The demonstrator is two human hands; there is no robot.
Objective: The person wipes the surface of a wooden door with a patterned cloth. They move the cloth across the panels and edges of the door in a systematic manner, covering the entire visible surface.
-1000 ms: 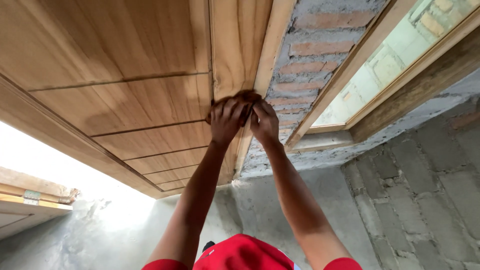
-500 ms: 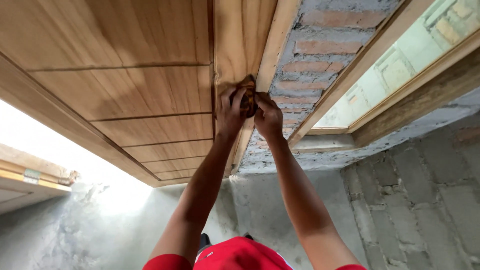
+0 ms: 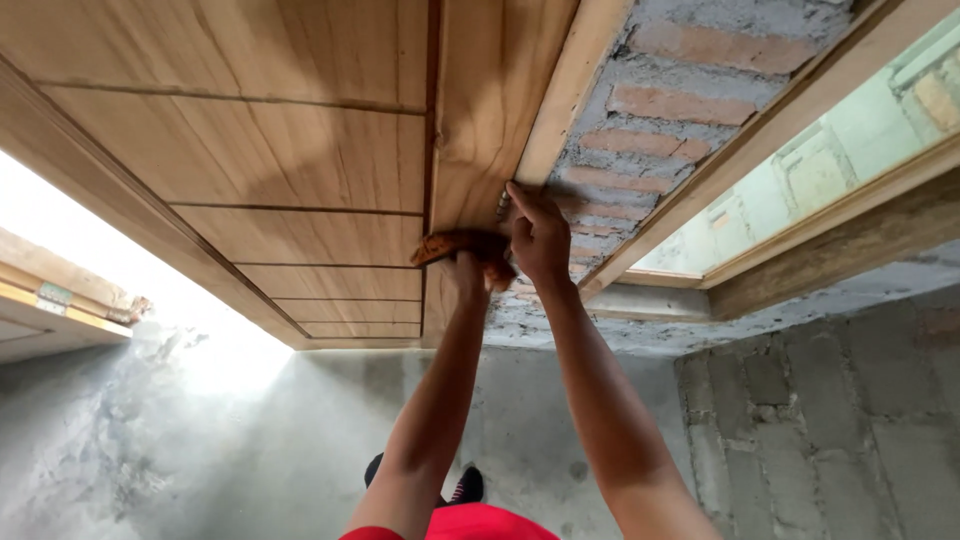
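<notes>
While the two hands press on the wooden door (image 3: 300, 170), the head view shows a change vs. half a second ago: the brown sanding pad (image 3: 455, 245) was then higher on the upright board of the door, approx. at the level of the second groove, and now it sits lower, near the third groove. The pad also turned; before it was bunched under both palms, now it lies flat and sticks out to the left. So the rubbing stroke went downward along the board, and I judge the upper part is already worked while the lower part is not yet.

Left hand (image 3: 470, 268) is clenched on the pad from below, fingers mostly hidden behind it. Right hand (image 3: 537, 240) grips the right end of the pad, and its index finger (image 3: 522, 196) is stretched up along the edge of the door, touching the wood beside the door frame (image 3: 565, 95). Both hands hold, none is released.

Long axis of the pad runs across the board, approx. horizontal in the picture, with the free end pointing left toward the door panels. It is pressed against the board, just beside the frame.

Right of the frame is the bare brick wall (image 3: 650, 130), then a window (image 3: 850, 150). Below is the concrete floor (image 3: 250, 440).
</notes>
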